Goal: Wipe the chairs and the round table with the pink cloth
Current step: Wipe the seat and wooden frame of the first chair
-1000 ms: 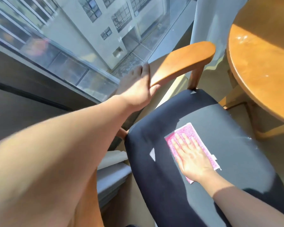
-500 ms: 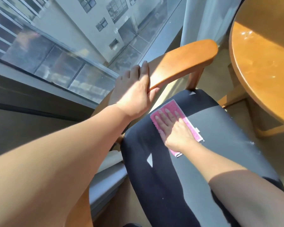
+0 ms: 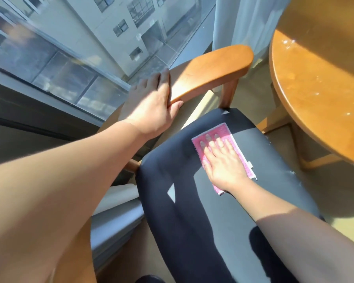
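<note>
A folded pink cloth (image 3: 223,133) lies flat on the dark seat cushion (image 3: 264,190) of a wooden armchair. My right hand (image 3: 223,162) presses down on the cloth with its fingers spread, covering most of it. My left hand (image 3: 151,107) grips the near end of the chair's wooden armrest (image 3: 213,68), thumb under the edge. The round wooden table (image 3: 319,94) stands at the right, close to the chair's front corner, partly in sun and partly in shade.
A floor-to-ceiling window (image 3: 80,48) runs along the left, right behind the armrest. A pale curtain (image 3: 243,19) hangs at the top between chair and table. The table's wooden legs (image 3: 315,162) stand beside the seat.
My right hand slid the cloth across the seat, first toward the armrest side, then back toward the middle and right. My left hand stayed on the armrest.
</note>
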A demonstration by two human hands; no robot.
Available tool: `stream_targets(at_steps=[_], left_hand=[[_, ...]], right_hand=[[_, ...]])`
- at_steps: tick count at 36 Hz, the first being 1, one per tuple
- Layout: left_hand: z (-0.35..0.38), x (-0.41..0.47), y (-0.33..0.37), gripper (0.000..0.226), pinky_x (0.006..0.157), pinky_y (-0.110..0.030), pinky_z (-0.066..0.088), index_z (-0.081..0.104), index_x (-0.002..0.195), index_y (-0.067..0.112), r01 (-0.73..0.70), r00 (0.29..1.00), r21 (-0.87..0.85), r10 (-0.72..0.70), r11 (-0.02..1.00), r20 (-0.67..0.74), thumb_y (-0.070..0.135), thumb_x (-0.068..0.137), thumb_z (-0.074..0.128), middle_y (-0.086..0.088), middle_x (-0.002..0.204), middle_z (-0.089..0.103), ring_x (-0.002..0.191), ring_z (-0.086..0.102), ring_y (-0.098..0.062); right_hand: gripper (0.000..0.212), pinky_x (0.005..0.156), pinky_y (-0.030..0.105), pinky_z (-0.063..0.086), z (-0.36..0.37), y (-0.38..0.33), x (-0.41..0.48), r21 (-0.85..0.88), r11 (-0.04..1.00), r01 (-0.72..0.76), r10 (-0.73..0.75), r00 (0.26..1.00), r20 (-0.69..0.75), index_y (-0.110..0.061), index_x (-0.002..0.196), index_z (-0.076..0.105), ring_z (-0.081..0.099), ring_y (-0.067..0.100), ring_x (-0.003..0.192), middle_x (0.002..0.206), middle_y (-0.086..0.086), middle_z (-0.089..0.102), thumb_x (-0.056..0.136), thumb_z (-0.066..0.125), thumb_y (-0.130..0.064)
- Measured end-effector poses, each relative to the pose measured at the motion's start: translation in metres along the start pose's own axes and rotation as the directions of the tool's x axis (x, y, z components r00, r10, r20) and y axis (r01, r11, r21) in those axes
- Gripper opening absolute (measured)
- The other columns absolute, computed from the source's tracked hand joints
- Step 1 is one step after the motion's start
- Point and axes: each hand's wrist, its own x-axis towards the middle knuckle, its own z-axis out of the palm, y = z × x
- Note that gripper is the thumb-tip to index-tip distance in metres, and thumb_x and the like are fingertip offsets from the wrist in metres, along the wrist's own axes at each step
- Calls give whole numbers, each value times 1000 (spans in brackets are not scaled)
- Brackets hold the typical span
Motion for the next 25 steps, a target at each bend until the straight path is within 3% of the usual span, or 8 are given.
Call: stream_targets(at_steps=[2, 5, 7, 9, 11, 13, 18, 25], left_hand=[[0, -4, 1, 66, 96, -46, 29, 33, 139, 5, -72, 996, 16, 72, 997, -51, 47, 88, 38, -20, 134, 45, 113, 44, -40], [7, -24, 16, 64, 111, -50, 23, 28, 143, 0, -177, 980, 28, 179, 984, -89, 30, 88, 42, -23, 147, 33, 131, 33, -39], [19, -52, 41, 64, 117, -48, 10, 29, 144, -1, -226, 974, 37, 227, 973, -28, 29, 87, 36, -22, 152, 25, 140, 21, -37], [41, -87, 69, 58, 117, -43, 1, 27, 147, 8, -250, 955, -45, 254, 967, 156, 29, 92, 30, -14, 156, 19, 145, 10, -31], [65, -119, 89, 55, 118, -42, -1, 17, 150, 15, -128, 915, -100, 156, 987, 372, 29, 98, 27, -8, 159, 10, 146, 2, -26], [90, -142, 103, 56, 117, -43, 2, 12, 150, 17, -18, 870, -117, 74, 993, 488, 30, 98, 28, -6, 159, 7, 146, 0, -25], [114, -153, 114, 62, 115, -51, 9, 9, 149, 20, 72, 839, -177, 36, 982, 543, 42, 97, 34, -5, 159, 1, 144, -3, -28], [131, -159, 120, 74, 113, -57, 3, 1, 151, 22, 117, 817, -209, 26, 971, 577, 51, 95, 41, -3, 158, -11, 144, -13, -30]], right_hand=[[61, 119, 39, -11, 6, 12, -21, -26, 1000, 4, -4, 1000, 5, -21, 154, 11, -4, 23, 149, 161, 0, 5, 98, 7, -44], [61, 119, 39, -6, 8, 23, -45, -38, 999, -19, 19, 1000, -7, -21, 153, 14, -1, 22, 149, 159, 0, 7, 96, 11, -42], [61, 119, 40, -4, 9, 27, -54, -39, 999, -27, 26, 1000, -5, -20, 153, 19, 1, 22, 148, 160, 1, 9, 97, 12, -42], [61, 119, 39, -8, 12, 32, -59, -52, 998, -28, 28, 1000, -7, -21, 153, 14, -8, 20, 147, 159, 0, 1, 97, 8, -43], [61, 118, 39, -11, 14, 33, -61, -57, 998, -39, 39, 999, 3, -22, 154, 9, -10, 21, 148, 159, -1, -4, 97, 6, -43], [61, 117, 39, -12, 17, 33, -60, -69, 997, -41, 41, 999, -1, -22, 154, 9, -3, 24, 150, 160, -1, -1, 96, 7, -42], [62, 117, 40, -11, 12, 29, -56, -82, 996, -44, 42, 999, -17, -21, 155, 10, 0, 26, 150, 162, 2, 6, 96, 8, -42], [60, 118, 45, -6, 5, 31, -32, -68, 997, -22, 21, 1000, -20, -20, 155, 10, -1, 28, 149, 163, 4, 6, 99, 16, -40]])
